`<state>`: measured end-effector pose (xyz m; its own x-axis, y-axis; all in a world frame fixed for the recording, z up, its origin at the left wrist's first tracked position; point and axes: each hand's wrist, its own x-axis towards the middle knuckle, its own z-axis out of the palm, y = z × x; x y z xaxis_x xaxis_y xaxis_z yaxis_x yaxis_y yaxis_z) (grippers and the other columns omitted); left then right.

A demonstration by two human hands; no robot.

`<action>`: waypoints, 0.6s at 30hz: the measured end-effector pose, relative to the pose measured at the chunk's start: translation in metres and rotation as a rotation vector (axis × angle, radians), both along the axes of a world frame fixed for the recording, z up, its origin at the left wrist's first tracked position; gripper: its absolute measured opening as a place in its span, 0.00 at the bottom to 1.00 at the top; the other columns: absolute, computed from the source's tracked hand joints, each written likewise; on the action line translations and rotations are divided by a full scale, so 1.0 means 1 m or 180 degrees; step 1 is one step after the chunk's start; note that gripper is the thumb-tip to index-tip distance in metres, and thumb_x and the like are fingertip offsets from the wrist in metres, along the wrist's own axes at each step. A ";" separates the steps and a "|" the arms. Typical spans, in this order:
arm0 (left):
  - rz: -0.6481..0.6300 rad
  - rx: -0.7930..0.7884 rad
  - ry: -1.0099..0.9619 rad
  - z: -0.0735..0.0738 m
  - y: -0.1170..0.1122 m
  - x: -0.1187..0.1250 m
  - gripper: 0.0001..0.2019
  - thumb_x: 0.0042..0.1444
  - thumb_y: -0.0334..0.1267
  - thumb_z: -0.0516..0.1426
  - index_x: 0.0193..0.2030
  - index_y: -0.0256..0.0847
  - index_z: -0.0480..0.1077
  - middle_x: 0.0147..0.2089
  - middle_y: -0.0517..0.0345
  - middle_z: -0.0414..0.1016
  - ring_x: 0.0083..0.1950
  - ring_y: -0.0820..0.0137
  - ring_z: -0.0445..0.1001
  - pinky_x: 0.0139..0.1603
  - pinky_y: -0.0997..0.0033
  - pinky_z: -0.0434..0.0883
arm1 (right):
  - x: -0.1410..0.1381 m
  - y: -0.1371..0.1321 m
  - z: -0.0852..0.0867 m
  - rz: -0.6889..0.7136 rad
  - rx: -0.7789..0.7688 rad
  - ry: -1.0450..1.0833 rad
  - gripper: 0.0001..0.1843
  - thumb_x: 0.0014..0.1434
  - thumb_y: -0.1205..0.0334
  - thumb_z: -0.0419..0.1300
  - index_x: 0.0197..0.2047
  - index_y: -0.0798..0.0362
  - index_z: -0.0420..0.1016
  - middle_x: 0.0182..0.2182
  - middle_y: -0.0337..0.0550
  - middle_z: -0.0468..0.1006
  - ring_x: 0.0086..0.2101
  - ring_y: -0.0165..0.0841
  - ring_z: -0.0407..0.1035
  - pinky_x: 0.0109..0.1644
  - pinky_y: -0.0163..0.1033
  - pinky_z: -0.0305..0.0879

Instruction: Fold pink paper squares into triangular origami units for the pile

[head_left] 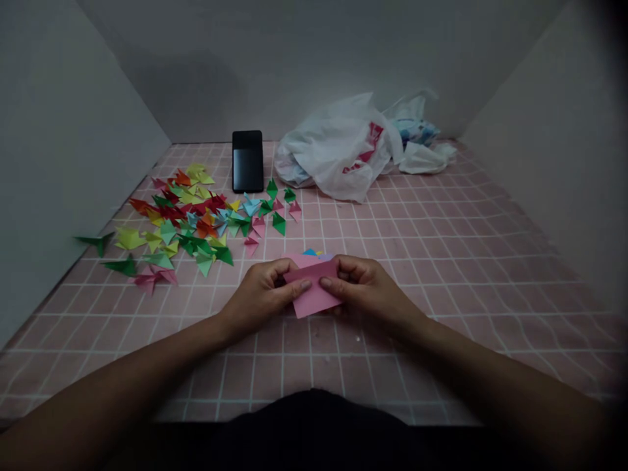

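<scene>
Between both hands is a pink sheet of paper [316,297], tilted and held above the table near the middle. My left hand [267,288] pinches its left side, thumb on the front face. On the other side, my right hand [366,288] grips the upper right edge with its thumb pressed on the face. Behind the held sheet lie more coloured papers [300,260], with pink, blue, yellow and lilac showing; the hands and the sheet cover most of them. Whether the held sheet has a fold cannot be made out.
Many folded paper cranes [196,216] in green, red, yellow, pink and blue spread over the left of the table. A black phone [248,163] lies behind them. A crumpled white plastic bag [338,147] and a blue-and-white packet [417,131] sit at the back. Pale walls enclose the checked tablecloth [466,261].
</scene>
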<state>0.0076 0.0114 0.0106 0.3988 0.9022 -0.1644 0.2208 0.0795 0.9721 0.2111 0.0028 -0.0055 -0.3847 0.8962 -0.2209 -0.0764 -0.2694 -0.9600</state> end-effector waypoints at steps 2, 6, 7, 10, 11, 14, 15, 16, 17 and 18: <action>0.0044 -0.0019 -0.0053 0.000 0.000 0.001 0.11 0.56 0.44 0.62 0.32 0.37 0.71 0.28 0.62 0.69 0.28 0.75 0.66 0.28 0.76 0.63 | 0.000 -0.001 0.000 0.0018 -0.0043 -0.0055 0.14 0.57 0.51 0.68 0.36 0.53 0.74 0.21 0.36 0.74 0.19 0.26 0.66 0.22 0.31 0.59; 0.0190 -0.0002 -0.0003 -0.002 -0.001 0.000 0.12 0.59 0.45 0.59 0.34 0.37 0.71 0.29 0.61 0.69 0.29 0.74 0.66 0.30 0.74 0.63 | 0.002 -0.002 0.000 0.0013 -0.0120 -0.0107 0.13 0.61 0.51 0.65 0.34 0.52 0.72 0.19 0.37 0.76 0.18 0.27 0.68 0.21 0.31 0.60; 0.0204 0.0064 0.0052 -0.002 -0.001 -0.001 0.12 0.59 0.46 0.58 0.34 0.37 0.70 0.29 0.61 0.69 0.29 0.74 0.65 0.30 0.74 0.63 | 0.003 -0.002 0.000 0.0005 -0.0122 -0.0087 0.13 0.61 0.51 0.64 0.34 0.52 0.71 0.19 0.37 0.76 0.18 0.27 0.68 0.22 0.31 0.61; 0.0236 0.0205 0.0109 -0.005 -0.001 -0.002 0.14 0.61 0.47 0.57 0.35 0.37 0.71 0.29 0.60 0.70 0.29 0.74 0.66 0.30 0.74 0.63 | 0.003 -0.002 -0.002 0.0017 -0.0105 -0.0046 0.15 0.61 0.49 0.64 0.33 0.52 0.72 0.19 0.39 0.77 0.19 0.28 0.69 0.23 0.32 0.63; 0.0245 0.0205 0.0060 -0.005 -0.001 -0.002 0.14 0.61 0.47 0.57 0.35 0.37 0.71 0.29 0.60 0.71 0.30 0.73 0.66 0.30 0.74 0.63 | 0.002 -0.001 -0.002 0.0023 -0.0087 -0.0039 0.15 0.61 0.49 0.64 0.34 0.52 0.72 0.19 0.39 0.77 0.19 0.28 0.69 0.23 0.32 0.64; 0.0197 0.0160 -0.0175 -0.005 -0.002 0.000 0.11 0.58 0.45 0.61 0.38 0.37 0.72 0.32 0.60 0.73 0.31 0.73 0.70 0.30 0.75 0.65 | -0.001 -0.002 -0.001 -0.0108 -0.0033 -0.0004 0.13 0.60 0.50 0.64 0.35 0.53 0.73 0.21 0.38 0.77 0.20 0.28 0.70 0.24 0.33 0.66; 0.0180 0.0201 -0.0208 -0.005 -0.002 0.000 0.11 0.56 0.43 0.63 0.38 0.37 0.72 0.32 0.60 0.74 0.31 0.73 0.70 0.30 0.76 0.65 | -0.002 -0.003 0.001 -0.0175 -0.0003 0.0003 0.12 0.59 0.52 0.65 0.35 0.52 0.73 0.22 0.37 0.76 0.21 0.28 0.70 0.25 0.33 0.67; 0.0183 0.0298 -0.0202 -0.005 -0.003 0.000 0.10 0.55 0.41 0.64 0.38 0.37 0.72 0.31 0.61 0.74 0.31 0.74 0.70 0.30 0.77 0.65 | -0.002 -0.004 0.003 -0.0256 0.0043 0.0002 0.11 0.58 0.54 0.65 0.35 0.52 0.73 0.23 0.36 0.76 0.22 0.28 0.71 0.25 0.33 0.68; 0.0206 0.0453 -0.0157 -0.005 -0.003 0.000 0.08 0.55 0.39 0.64 0.37 0.37 0.73 0.31 0.61 0.73 0.30 0.74 0.70 0.29 0.77 0.65 | -0.003 -0.005 0.005 -0.0334 0.0143 -0.0009 0.09 0.57 0.56 0.66 0.35 0.52 0.73 0.24 0.35 0.75 0.22 0.28 0.71 0.26 0.34 0.69; 0.0248 0.0661 -0.0099 -0.005 -0.003 0.000 0.06 0.55 0.37 0.64 0.35 0.37 0.73 0.30 0.62 0.73 0.29 0.75 0.69 0.28 0.78 0.64 | -0.003 -0.006 0.007 -0.0274 0.0288 -0.0070 0.07 0.57 0.58 0.66 0.35 0.51 0.73 0.25 0.35 0.75 0.24 0.28 0.71 0.27 0.34 0.70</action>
